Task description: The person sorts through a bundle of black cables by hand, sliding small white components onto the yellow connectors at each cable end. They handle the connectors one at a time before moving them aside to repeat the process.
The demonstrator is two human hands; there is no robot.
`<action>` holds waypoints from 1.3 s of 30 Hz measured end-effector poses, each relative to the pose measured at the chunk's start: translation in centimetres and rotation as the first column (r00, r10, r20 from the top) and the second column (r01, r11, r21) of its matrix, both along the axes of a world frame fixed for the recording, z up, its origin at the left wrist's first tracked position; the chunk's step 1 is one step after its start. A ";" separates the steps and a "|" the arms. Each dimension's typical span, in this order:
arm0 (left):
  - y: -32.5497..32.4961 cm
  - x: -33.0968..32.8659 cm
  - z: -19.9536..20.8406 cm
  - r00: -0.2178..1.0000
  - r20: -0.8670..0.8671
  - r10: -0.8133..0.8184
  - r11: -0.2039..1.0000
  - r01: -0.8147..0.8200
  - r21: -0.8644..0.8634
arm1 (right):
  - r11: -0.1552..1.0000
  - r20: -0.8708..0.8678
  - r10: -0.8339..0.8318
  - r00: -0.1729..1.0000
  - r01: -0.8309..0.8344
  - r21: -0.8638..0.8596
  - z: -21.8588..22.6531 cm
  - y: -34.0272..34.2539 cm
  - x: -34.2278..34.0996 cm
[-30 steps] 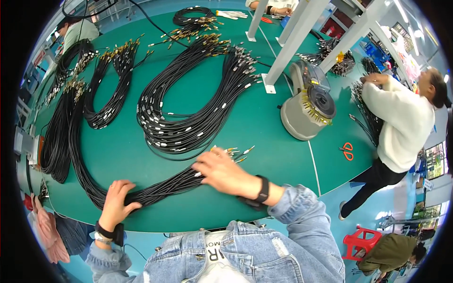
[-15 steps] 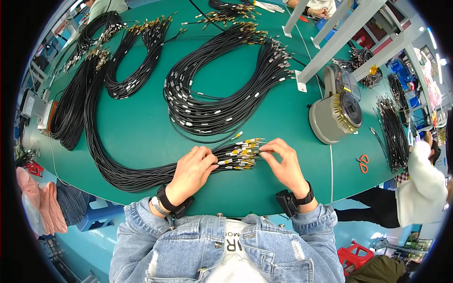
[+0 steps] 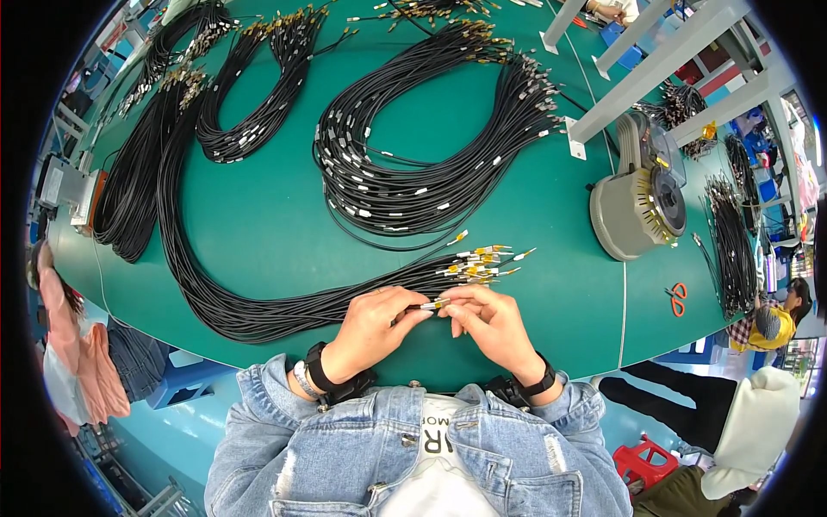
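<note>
Just in front of my body, my left hand [image 3: 376,326] pinches a black cable close to its end. The cable's tip [image 3: 437,304] shows a white and yellow sleeve between my hands. My right hand [image 3: 489,322] has its thumb and fingers closed on that tip, and what exactly lies under the fingertips is hidden. Right behind my hands lies a bundle of black cables [image 3: 258,310], curving in from the left, with its white-and-yellow ends [image 3: 478,264] fanned out to the right.
A large looped cable bundle [image 3: 345,185] lies mid-table, with more bundles [image 3: 129,202] at the left. Right of it stand a grey round dispenser-like machine [image 3: 624,215] and a metal frame [image 3: 637,86]. Orange-handled scissors [image 3: 678,300] lie near the right edge. Other people work around the table.
My hands have drawn nearer to my body and come together. A single cable end is now held between them, apart from the bundle's other ends. The view has shifted slightly.
</note>
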State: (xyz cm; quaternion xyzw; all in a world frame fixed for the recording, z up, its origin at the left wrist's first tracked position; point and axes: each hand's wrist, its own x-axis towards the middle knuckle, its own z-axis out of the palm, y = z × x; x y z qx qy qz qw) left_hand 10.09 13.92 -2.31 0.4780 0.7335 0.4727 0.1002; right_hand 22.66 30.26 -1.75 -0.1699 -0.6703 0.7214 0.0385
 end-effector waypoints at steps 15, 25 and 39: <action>0.4 0.4 -1.3 0.955 -0.294 -0.032 0.999 0.036 0.010 | 0.928 0.167 -0.052 0.985 0.110 -0.356 -0.8 0.1 -0.6; 0.9 0.8 -1.6 0.953 -0.301 -0.041 0.999 0.044 0.004 | 0.939 0.175 0.008 0.984 0.053 -0.341 -0.5 0.6 -0.7; 1.1 1.0 -1.6 0.976 -0.216 0.007 0.999 0.004 0.051 | 0.976 0.205 -0.060 0.977 0.100 -0.194 0.1 1.4 0.0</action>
